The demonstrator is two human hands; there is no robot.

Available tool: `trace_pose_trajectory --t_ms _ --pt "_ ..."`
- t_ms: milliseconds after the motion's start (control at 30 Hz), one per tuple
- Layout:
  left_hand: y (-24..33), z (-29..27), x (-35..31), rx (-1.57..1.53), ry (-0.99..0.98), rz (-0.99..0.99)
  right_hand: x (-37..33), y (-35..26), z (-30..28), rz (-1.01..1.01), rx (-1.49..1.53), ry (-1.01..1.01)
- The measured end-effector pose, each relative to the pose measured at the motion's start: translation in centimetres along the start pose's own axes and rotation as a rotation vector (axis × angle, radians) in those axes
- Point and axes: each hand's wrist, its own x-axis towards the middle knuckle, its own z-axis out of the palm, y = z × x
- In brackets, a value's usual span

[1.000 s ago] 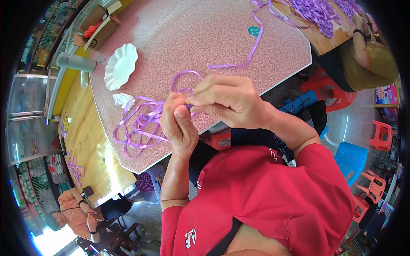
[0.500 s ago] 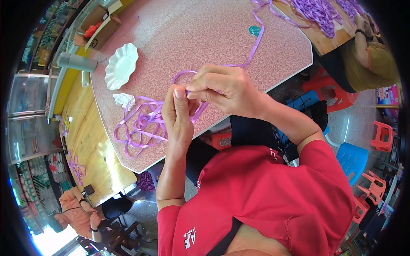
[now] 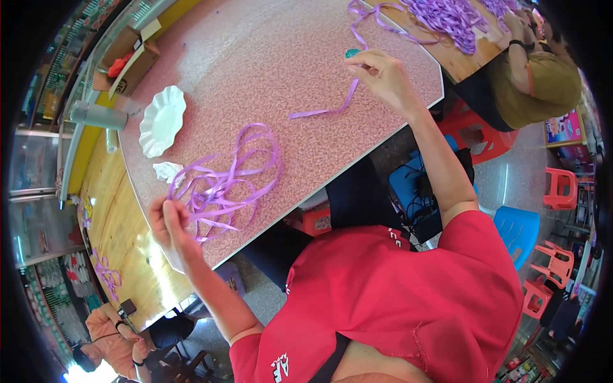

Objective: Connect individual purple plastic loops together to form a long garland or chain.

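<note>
A loose heap of shiny purple ribbon (image 3: 246, 171) lies in loops on the pink speckled table (image 3: 274, 57). At the heap's left edge, my left hand (image 3: 172, 231) is closed in a pinch, with a loop of this ribbon running up to its fingertips. Farther right and higher, my right hand (image 3: 385, 78) pinches a second length of purple ribbon (image 3: 341, 107). Its tail hangs below the fingers and ends on the tabletop, apart from the heap. Beyond that hand the strip runs on toward the far right corner. A small green patch (image 3: 352, 53) shows beside my right fingertips.
A white scalloped dish (image 3: 162, 121) and crumpled white paper (image 3: 167, 172) sit left of the heap. Behind them are a grey cylinder (image 3: 99, 115) and an open carton (image 3: 137, 64). A big purple ribbon pile (image 3: 447, 22) lies far right, near a seated person (image 3: 539, 86); another person (image 3: 108, 332) sits lower left.
My hands, together over the ribbon before, have parted: the left went left and down, the right up and right. The ribbon between them is now two separate lengths, one with a free end.
</note>
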Motion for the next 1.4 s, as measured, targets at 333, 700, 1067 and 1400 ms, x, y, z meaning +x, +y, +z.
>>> trace_pose_trajectory --t_ms 333,700,1067,1400 --pt "-0.3 3.1 -0.4 0.922 0.083 0.616 -2.4 -2.1 4.9 -0.449 -0.203 -0.061" --pt "0.9 12.9 -2.7 0.677 -0.507 0.649 -4.1 -9.9 5.4 -0.227 0.449 -0.383" --pt "1.2 10.9 0.6 0.375 -0.637 0.134 -3.4 -10.1 7.2 -0.486 0.42 -0.244" --pt "-4.5 5.9 13.5 0.782 -0.484 0.322 -2.4 -7.0 7.9 -0.357 0.14 -0.131"
